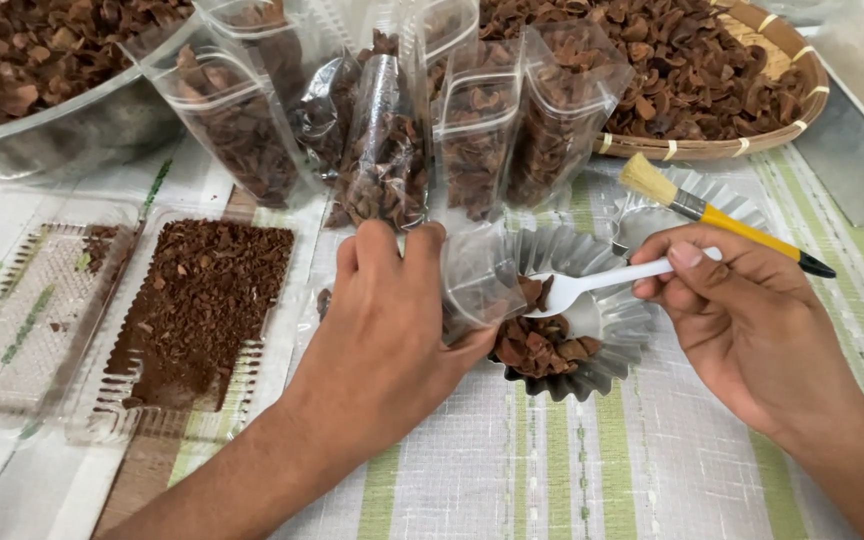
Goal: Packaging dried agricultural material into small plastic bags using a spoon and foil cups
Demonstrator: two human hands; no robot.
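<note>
Left hand [382, 330]: grip closed around a small clear pouch [474, 280], fingers wrapped over its top and thumb beneath, mouth of the pouch tilted toward a fluted metal tin [607, 320].

Right hand [742, 310]: grip pinched shut on the handle of a white plastic spoon [592, 283]. Spoon bowl sits at the pouch mouth, over the tin, carrying brown flakes. More brown flakes [537, 350] lie in the tin, near its front wall.

Counts: two fluted tins, the second [742, 205] behind the first, with one yellow-handled brush [712, 213] lying across it. Filled clear pouches [382, 150] standing in a row behind the hands: five visible, possibly more where they overlap. One woven tray [752, 145] of brown flakes at upper right. One metal bowl [62, 130] of the same flakes at upper left. One open clear hinged box [102, 310] at left: right half covered with fine brown crumbs, left half nearly bare. All rest on a table with a green-striped cloth [552, 470].
</note>
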